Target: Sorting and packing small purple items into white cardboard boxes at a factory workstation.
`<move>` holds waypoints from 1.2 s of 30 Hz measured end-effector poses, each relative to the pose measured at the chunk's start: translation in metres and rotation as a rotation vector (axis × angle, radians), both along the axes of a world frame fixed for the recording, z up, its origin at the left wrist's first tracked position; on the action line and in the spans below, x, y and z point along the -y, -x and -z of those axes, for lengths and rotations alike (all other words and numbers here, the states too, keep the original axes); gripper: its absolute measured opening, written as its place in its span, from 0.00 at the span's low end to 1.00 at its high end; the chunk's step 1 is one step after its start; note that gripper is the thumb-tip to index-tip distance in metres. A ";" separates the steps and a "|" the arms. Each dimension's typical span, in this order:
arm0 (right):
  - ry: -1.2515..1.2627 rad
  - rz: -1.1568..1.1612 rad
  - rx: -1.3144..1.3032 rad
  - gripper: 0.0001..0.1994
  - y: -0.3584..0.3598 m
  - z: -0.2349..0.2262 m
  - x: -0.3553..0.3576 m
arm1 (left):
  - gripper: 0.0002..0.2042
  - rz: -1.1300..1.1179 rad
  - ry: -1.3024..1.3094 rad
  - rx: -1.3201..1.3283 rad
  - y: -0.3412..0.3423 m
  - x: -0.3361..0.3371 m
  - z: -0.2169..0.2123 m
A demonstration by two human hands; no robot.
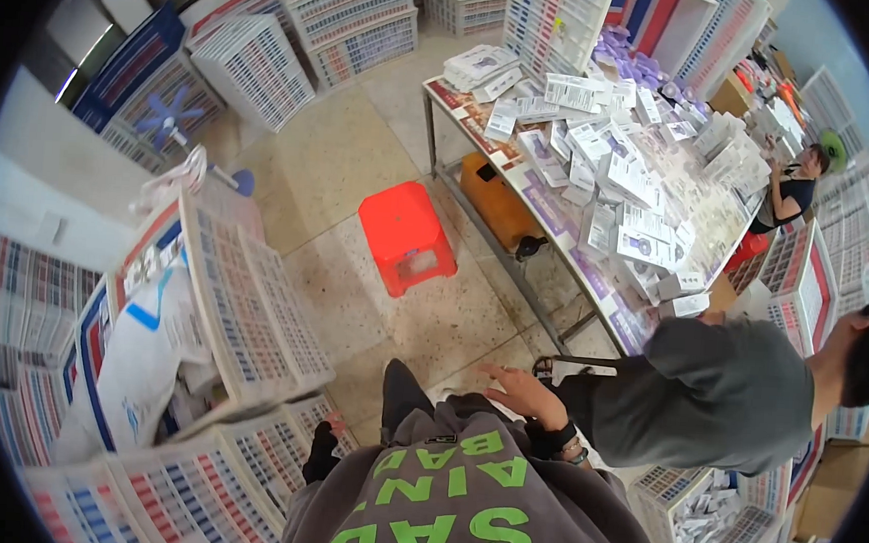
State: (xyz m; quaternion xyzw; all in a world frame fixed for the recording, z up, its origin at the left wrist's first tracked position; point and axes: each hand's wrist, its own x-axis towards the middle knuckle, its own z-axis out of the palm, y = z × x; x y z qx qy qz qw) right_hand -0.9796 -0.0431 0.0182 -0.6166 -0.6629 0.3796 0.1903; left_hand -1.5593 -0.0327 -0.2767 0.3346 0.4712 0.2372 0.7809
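My right hand (pixel 527 393) hangs in front of my lap with its fingers stretched out and nothing in them. Dark bands circle that wrist. Only a small part of my left hand (pixel 334 426) shows past a black cuff, beside a white plastic crate (pixel 254 300) with slotted sides; its fingers are too small to read. Ahead of me, on the tiled floor, stands a red plastic stool (pixel 405 232), apart from both hands. To the right, a long table (pixel 546 234) bears many white and purple boxes (pixel 631 179), some lying on top of others.
A co-worker in a dark grey shirt (pixel 716 388) is close on my right at the table. Another person (pixel 796 189) is at its far side. Stacked crates (pixel 350 18) line the back, and a crate (pixel 122 342) holding a white sack stands left. An orange-yellow case (pixel 494 200) sits under the table.
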 end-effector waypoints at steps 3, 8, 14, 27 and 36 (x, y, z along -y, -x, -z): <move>0.118 0.279 0.206 0.22 -0.022 0.018 -0.025 | 0.20 -0.170 0.308 0.179 0.016 -0.111 -0.007; 0.260 0.626 0.207 0.22 -0.029 0.063 -0.062 | 0.20 0.251 0.285 -0.180 -0.099 -0.345 -0.006; 0.315 0.832 -0.288 0.20 -0.048 0.086 -0.130 | 0.24 0.343 0.277 -0.544 -0.172 -0.547 0.003; 0.055 1.213 -0.046 0.19 -0.199 0.132 -0.314 | 0.25 0.757 -0.240 -0.457 -0.319 -0.784 -0.080; 0.276 1.536 0.007 0.22 -0.089 0.143 -0.481 | 0.23 0.926 -0.043 -0.422 -0.332 -1.102 0.009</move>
